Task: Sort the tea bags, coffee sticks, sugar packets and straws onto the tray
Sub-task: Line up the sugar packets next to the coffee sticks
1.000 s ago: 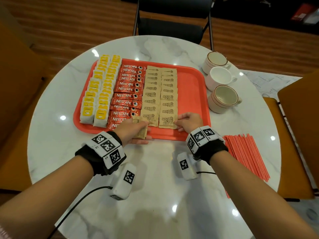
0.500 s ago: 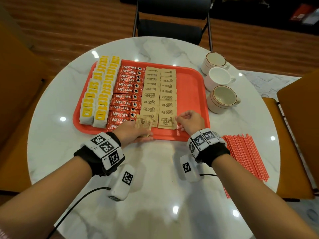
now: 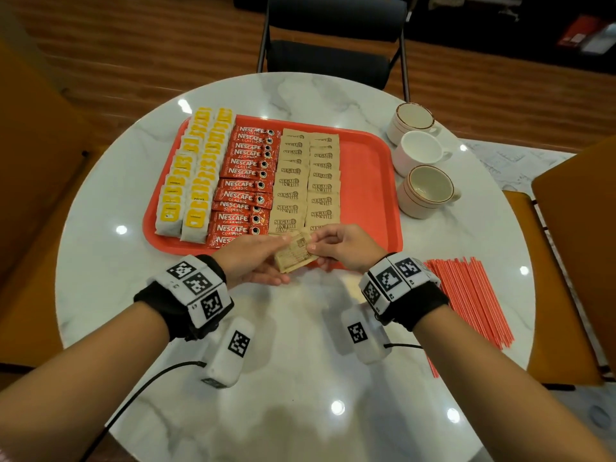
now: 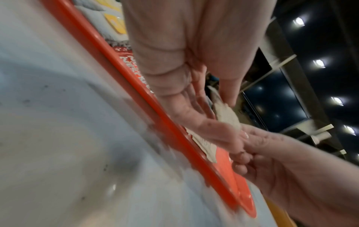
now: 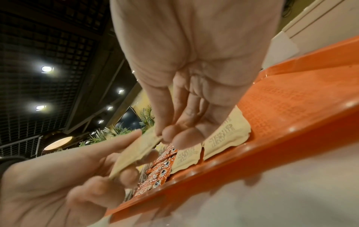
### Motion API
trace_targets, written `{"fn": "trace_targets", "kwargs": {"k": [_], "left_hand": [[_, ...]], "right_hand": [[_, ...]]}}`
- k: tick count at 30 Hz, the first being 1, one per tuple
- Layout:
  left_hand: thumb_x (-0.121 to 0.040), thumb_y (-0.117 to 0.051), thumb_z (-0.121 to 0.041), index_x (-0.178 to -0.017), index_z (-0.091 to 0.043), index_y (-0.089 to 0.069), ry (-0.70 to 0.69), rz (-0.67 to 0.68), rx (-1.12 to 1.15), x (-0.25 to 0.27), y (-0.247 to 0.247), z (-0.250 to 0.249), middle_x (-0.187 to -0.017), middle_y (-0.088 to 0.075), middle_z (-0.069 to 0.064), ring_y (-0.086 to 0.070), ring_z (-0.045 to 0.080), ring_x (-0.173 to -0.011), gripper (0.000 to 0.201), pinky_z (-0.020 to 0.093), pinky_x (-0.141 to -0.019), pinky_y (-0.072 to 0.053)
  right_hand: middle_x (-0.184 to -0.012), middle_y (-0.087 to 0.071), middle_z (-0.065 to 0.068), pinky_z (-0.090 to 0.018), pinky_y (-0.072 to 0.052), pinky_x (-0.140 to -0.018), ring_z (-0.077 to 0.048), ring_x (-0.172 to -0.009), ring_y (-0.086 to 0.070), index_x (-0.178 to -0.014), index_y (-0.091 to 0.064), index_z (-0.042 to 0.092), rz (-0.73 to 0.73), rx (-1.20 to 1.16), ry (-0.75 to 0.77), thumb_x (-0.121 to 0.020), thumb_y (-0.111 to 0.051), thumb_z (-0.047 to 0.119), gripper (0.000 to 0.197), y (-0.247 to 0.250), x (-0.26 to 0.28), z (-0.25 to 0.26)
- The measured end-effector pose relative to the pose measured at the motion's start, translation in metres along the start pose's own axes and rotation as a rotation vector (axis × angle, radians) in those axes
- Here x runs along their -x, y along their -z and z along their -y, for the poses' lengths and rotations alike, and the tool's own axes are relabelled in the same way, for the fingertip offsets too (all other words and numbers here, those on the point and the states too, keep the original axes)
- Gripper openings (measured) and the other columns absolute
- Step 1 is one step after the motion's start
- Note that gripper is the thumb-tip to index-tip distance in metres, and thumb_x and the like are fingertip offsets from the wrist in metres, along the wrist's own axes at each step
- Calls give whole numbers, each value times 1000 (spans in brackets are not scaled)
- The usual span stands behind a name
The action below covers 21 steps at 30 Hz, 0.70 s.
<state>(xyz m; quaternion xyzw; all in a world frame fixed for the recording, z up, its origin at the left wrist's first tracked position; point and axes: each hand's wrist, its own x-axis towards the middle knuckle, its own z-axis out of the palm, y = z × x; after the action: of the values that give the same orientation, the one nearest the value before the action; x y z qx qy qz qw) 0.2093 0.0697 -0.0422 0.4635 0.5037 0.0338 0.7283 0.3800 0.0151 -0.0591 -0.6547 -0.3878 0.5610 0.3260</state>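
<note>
Hands meet just above the near rim of the tray [image 3: 373, 195], sharing a small stack of brown sugar packets [image 3: 296, 258]. Fingers and thumb of the left hand [image 3: 253, 265] are curled under and over the stack's near end, holding it clear of the table [image 3: 300, 378]. Thumb and fingertips of the right hand [image 3: 343, 248] are pinched together on the top packet's far corner; the right wrist view shows that pinch plainly, while the left wrist view is blurred.

Sugar, by my reading, is the step in hand: one packet is being peeled off the held stack to go down at the near end of the two sugar columns [image 3: 306, 181]. The next move calls for a clean separation of a single packet, then laying it flat and square against the last one in its column, overlapping like the rest.

Beyond the hands, coffee sticks [image 3: 246, 185] fill the column left of the sugar, and tea bags [image 3: 193, 181] the two columns at the tray's left edge. Bare tray remains on the right. Red straws [image 3: 473, 301] lie on the table to the right, well apart from the tray, not yet sorted. Three cups [image 3: 423, 168] stand just past the tray's right rim.
</note>
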Motion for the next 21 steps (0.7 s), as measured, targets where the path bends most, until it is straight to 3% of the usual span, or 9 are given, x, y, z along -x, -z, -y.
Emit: {"fn": "trace_targets", "kwargs": {"k": [2,4,7,9,12,14,16,19,21], "left_hand": [[-93,-37,-51,-113,-7,-56,95,41,82,2,6,0,-69,-70,12,-64,12,-46,53,18,-41,-51],[-92,-30,-58,-109,-8,-56,152,109,164,4,12,0,-69,-69,13,-63,14,-45,60,17,-40,-50],[-95,-41,-40,-106,-8,-57,101,108,270,7,15,-3,-69,-71,10,-65,12,-50,38,18,-46,-54],[-92,-50,-21,-108,-9,-59,25,81,323,7,17,-3,-71,-72,7,-67,11,-56,21,18,-54,-56],[-88,-54,-3,-111,-7,-60,-50,43,329,3,19,-2,-86,-73,5,-71,10,-71,24,19,-65,-58],[-86,-56,3,-107,-9,-58,-84,-10,282,1,18,0,-91,-71,8,-71,12,-71,25,20,-62,-58],[-82,-60,6,-99,-8,-58,-116,-81,184,-4,16,1,-92,-69,10,-70,13,-69,22,21,-61,-58],[-79,-64,6,-89,-9,-58,-170,-155,108,-10,13,4,-91,-66,9,-66,15,-74,19,18,-63,-56],[-80,-64,6,-87,-10,-57,-214,-185,79,-14,11,5,-89,-64,9,-62,16,-77,19,17,-63,-55]], "right_hand": [[-54,-60,4,-25,-48,-55,-2,-45,-55,-76,-58,14,-5,-69,58,-83,-60,-1,17,0,4,1],[-55,-63,5,-17,-52,-54,-2,-48,-57,-77,-61,15,-11,-103,136,-81,-61,-4,19,0,8,5],[-68,-60,-1,-14,-51,-57,-4,-52,-57,-77,-62,17,-29,-44,227,-80,-62,-4,21,2,13,11],[-72,-59,-5,-21,-49,-61,-16,-59,-55,-77,-64,19,-40,8,261,-79,-63,-3,22,2,14,11],[-86,-64,-15,-31,-51,-72,-30,-72,-57,-78,-66,18,-63,55,246,-81,-62,-4,23,2,15,7],[-90,-66,-12,-26,-54,-73,-20,-72,-63,-82,-66,12,-70,-5,188,-84,-57,-5,20,0,14,4],[-78,-65,-6,-20,-54,-65,-9,-61,-62,-87,-64,10,-81,-90,93,-87,-55,-4,17,-1,10,0],[-59,-65,1,-20,-54,-60,-7,-50,-59,-93,-61,13,-105,-146,0,-83,-61,-2,17,-5,3,-4],[-61,-64,0,-21,-53,-60,-5,-46,-58,-91,-59,15,-105,-98,-32,-80,-66,1,18,-9,-1,-5]]}}
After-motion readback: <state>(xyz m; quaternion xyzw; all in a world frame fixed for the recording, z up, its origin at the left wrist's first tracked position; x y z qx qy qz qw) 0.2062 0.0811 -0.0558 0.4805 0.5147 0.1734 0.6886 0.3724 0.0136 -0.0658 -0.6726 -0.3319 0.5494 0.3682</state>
